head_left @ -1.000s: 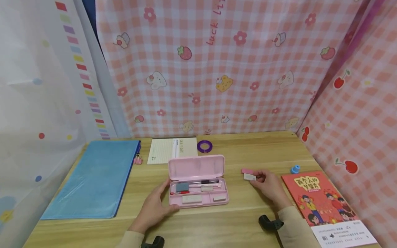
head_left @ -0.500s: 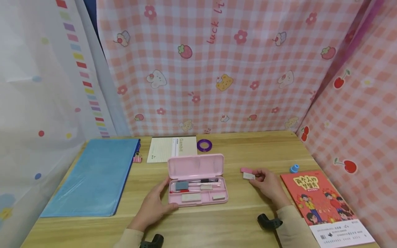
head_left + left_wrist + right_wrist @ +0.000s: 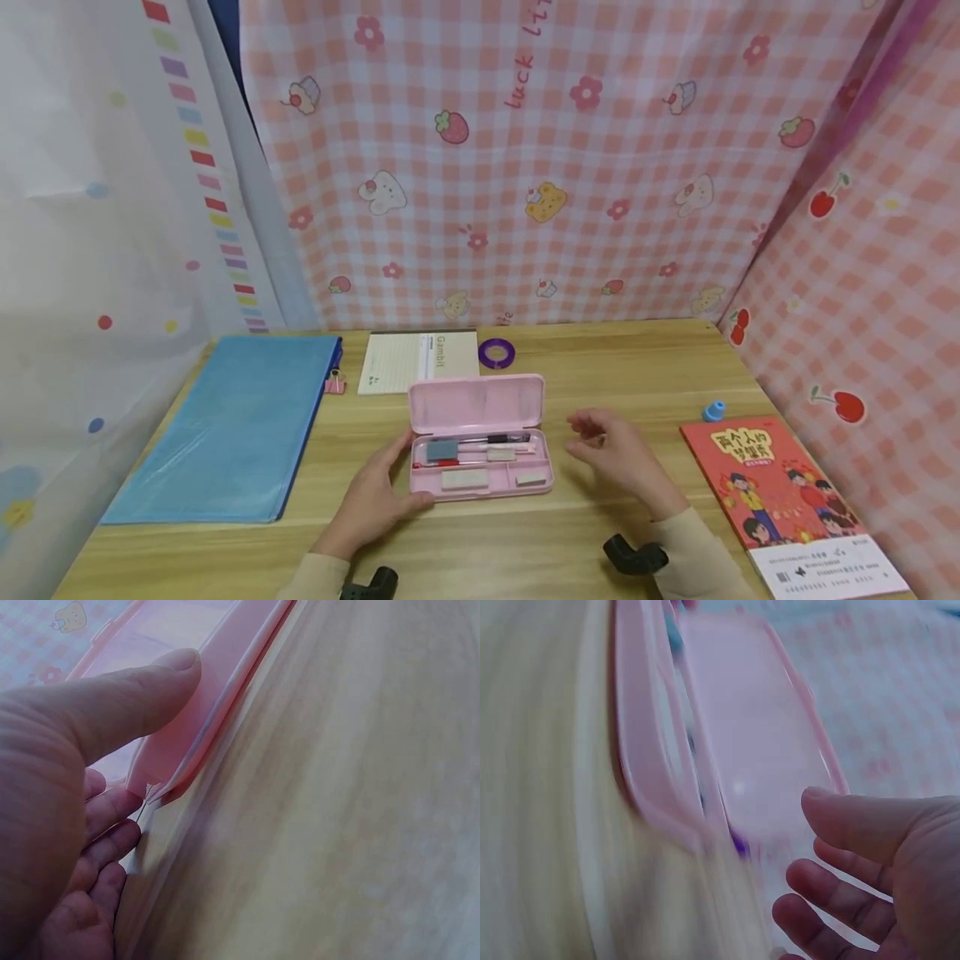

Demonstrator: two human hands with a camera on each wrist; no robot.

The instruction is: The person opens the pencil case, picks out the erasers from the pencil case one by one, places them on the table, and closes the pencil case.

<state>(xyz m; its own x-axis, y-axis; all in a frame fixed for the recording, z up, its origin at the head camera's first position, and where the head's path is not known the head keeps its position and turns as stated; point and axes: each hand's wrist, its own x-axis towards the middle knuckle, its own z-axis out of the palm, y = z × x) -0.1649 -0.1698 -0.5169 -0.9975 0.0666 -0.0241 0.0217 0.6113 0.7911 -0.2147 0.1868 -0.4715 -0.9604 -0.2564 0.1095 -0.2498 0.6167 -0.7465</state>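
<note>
A pink pencil case (image 3: 476, 406) lies with its lid raised on the wooden table. Inside are a black-ended pen (image 3: 506, 438), a red-ended pen (image 3: 447, 463), a blue-grey block (image 3: 442, 451) and several pale eraser-like blocks (image 3: 465, 479). My left hand (image 3: 373, 498) holds the case's left end, thumb (image 3: 161, 682) across the front wall and fingers at the corner. My right hand (image 3: 618, 458) hovers just right of the case, with thumb and fingers apart and nothing between them in the right wrist view. It covers the spot where the pink and white erasers lay.
A blue folder (image 3: 232, 425) with a pink binder clip (image 3: 335, 383) lies left. Behind the case are a notepad (image 3: 397, 367) and a purple tape roll (image 3: 497, 353). At right are a blue cone-shaped cap (image 3: 715, 411) and a red book (image 3: 780, 492).
My right hand has let go of the white eraser beside the pink one and shifted left toward the case. My left hand stays at the case.
</note>
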